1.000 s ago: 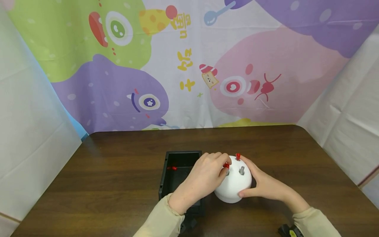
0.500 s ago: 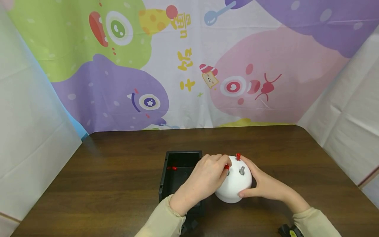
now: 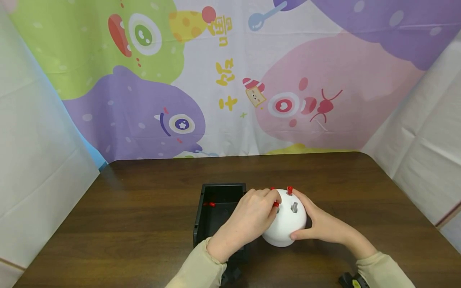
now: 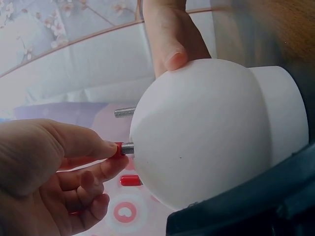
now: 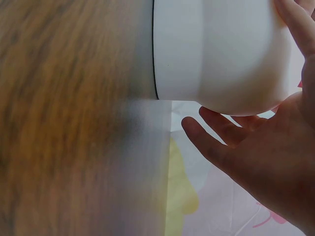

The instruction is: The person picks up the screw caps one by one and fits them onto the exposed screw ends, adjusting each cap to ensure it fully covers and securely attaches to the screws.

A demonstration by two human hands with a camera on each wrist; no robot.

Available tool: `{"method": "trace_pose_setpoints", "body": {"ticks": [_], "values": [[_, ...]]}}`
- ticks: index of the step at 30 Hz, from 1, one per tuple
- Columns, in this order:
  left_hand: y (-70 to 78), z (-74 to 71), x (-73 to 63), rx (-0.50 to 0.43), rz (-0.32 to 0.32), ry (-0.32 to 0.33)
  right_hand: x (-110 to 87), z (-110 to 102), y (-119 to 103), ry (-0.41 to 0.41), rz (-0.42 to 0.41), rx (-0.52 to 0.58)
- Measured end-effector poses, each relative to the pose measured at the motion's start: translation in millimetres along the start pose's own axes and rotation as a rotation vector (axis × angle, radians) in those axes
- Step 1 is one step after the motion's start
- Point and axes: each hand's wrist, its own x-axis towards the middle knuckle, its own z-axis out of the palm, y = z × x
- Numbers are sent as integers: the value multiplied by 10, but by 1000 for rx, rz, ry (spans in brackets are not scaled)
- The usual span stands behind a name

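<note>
Cartoon cloth (image 3: 230, 132) hangs behind the bench (image 3: 137, 224), where a white ball (image 3: 282, 230) stands just beside a black tray (image 3: 197, 218). To my eye, everything turns on one line: the red cap (image 4: 118, 150) sits at the outer end of a threaded stud (image 4: 128, 148), roughly along its long axis. Nearer is the left grip (image 3: 250, 214), pinching that cap between thumb and finger; the right grip (image 3: 322, 224) holds the ball's right side. From the head, fingers mask much of the cap; the left wrist view bares the threads between cap and ball.
</note>
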Motion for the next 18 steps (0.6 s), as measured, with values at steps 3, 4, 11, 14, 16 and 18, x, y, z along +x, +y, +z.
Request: {"method": "trace_pose_setpoints", "body": {"ticks": [3, 4, 11, 14, 16, 18], "values": [[-1, 5, -2, 4, 0, 1, 1, -2, -4, 5, -4, -8], [-1, 6, -1, 6, 1, 2, 0, -4, -6, 8, -5, -10], [6, 3, 3, -4, -8, -6, 0, -7, -13, 9, 0, -11], [10, -2, 3, -15, -19, -21, 0, 0, -8, 2, 7, -4], [12, -5, 3, -19, -24, -37, -1, 2, -6, 2, 8, -5], [12, -6, 4, -18, -25, -57, -1, 3, -4, 5, 7, -9]]}}
